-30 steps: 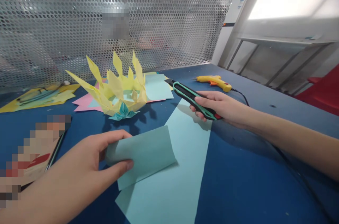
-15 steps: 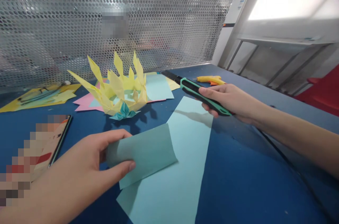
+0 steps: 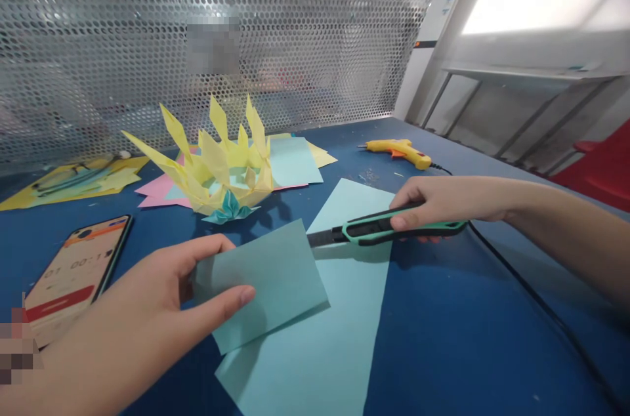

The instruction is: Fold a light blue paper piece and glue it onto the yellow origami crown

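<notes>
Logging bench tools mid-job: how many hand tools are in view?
2: the utility knife in the right hand, and the glue gun on the table behind it. More may hide among the yellow papers.

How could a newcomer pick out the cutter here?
On the blue table, find the long pale-blue sheet. The utility knife is held over its far end, gripped by the right hand. Unlike the yellow glue gun behind, it is green and black.
</notes>
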The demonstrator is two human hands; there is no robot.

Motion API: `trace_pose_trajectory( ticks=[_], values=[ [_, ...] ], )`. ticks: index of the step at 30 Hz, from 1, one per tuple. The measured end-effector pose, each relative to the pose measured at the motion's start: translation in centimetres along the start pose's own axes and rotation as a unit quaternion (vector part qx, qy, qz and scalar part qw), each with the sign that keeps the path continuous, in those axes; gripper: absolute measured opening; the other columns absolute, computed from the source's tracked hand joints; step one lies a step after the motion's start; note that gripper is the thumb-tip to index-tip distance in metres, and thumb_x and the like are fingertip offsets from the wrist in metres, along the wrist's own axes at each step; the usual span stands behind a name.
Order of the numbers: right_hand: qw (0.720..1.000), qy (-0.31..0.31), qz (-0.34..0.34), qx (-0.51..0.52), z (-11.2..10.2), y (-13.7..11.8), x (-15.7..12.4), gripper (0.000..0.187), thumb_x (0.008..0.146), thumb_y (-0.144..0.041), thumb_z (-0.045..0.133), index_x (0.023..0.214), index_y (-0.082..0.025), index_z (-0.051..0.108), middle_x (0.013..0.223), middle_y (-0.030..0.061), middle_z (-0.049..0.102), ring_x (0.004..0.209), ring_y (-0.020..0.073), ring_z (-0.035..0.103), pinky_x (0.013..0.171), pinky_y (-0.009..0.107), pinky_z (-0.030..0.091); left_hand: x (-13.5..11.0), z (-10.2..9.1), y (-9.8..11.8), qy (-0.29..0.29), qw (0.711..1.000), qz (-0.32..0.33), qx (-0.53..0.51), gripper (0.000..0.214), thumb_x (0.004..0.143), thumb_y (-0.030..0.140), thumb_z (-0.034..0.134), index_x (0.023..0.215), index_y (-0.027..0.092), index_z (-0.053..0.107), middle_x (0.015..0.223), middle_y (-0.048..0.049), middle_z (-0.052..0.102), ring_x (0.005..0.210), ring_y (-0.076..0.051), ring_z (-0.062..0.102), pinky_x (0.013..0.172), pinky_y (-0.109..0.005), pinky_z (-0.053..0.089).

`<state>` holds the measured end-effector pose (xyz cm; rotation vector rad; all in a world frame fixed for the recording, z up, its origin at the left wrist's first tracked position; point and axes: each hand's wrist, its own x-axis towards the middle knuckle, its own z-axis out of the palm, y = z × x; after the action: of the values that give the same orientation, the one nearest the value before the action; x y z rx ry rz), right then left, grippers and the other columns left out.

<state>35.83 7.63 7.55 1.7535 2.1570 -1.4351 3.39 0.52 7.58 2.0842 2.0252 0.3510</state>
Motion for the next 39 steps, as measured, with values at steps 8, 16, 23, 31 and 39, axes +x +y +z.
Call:
trace_pose_trajectory(
  ticks=[8, 16, 23, 31, 39],
  values=[
    [0.993, -0.087, -0.072, -0.020, 0.7, -0.5, 0.2, 0.033, 0.077, -0.050, 0.066, 0.083, -0.017, 0.066, 0.063, -0.0011, 0.059, 0.054, 0.0114, 0.055, 0.047, 0.019, 0.039, 0.2, -0.3, 0.2, -0.071, 0.997, -0.013, 0.007, 0.051, 0.074, 0.066, 0.048, 0.099, 0.023, 0.060, 0.042, 0.0082, 0.040, 0.050, -0.019, 0.051, 0.049, -0.025, 0.041],
    [0.989, -0.084, -0.094, -0.077, 1.4, -1.3, 0.1, 0.046, 0.060, -0.042, 0.080, 0.098, -0.021, 0.063, 0.087, -0.0013, 0.067, 0.069, 0.0150, 0.059, 0.060, 0.022, 0.044, 0.9, 2.1, -2.2, -0.025, 0.978, 0.205, -0.030, 0.042, 0.082, 0.046, 0.054, 0.122, 0.035, 0.050, 0.141, -0.0035, 0.044, 0.123, -0.027, 0.051, 0.097, -0.046, 0.047],
    [0.954, 0.028, -0.232, -0.190, 2.9, -2.2, -0.6, 0.031, 0.078, -0.026, 0.062, 0.108, -0.022, 0.066, 0.102, 0.0020, 0.064, 0.088, 0.0161, 0.060, 0.077, 0.025, 0.044, 0.6, 2.2, -1.9, -0.124, 0.944, 0.304, 0.027, 0.030, 0.090, 0.040, 0.044, 0.111, 0.033, 0.065, 0.129, -0.0021, 0.061, 0.116, -0.027, 0.059, 0.094, -0.046, 0.051],
    [0.895, 0.070, -0.292, -0.329, 4.6, -1.6, 0.1, 0.028, 0.083, -0.030, 0.055, 0.110, -0.020, 0.056, 0.089, 0.0019, 0.062, 0.068, 0.0150, 0.056, 0.060, 0.025, 0.036, 0.8, 2.8, -1.9, -0.076, 0.912, 0.388, 0.108, 0.048, 0.086, 0.014, 0.035, 0.124, 0.028, 0.059, 0.120, -0.0091, 0.065, 0.101, -0.026, 0.066, 0.080, -0.039, 0.056],
    [0.884, 0.057, -0.278, -0.372, 4.8, -1.9, 0.2, 0.031, 0.089, -0.050, 0.051, 0.096, -0.021, 0.058, 0.079, 0.0015, 0.060, 0.059, 0.0155, 0.056, 0.052, 0.025, 0.030, 0.4, 2.3, -2.0, -0.050, 0.900, 0.398, 0.171, 0.044, 0.084, 0.015, 0.045, 0.124, 0.028, 0.059, 0.104, -0.0103, 0.067, 0.091, -0.028, 0.067, 0.072, -0.043, 0.057]
  ],
)
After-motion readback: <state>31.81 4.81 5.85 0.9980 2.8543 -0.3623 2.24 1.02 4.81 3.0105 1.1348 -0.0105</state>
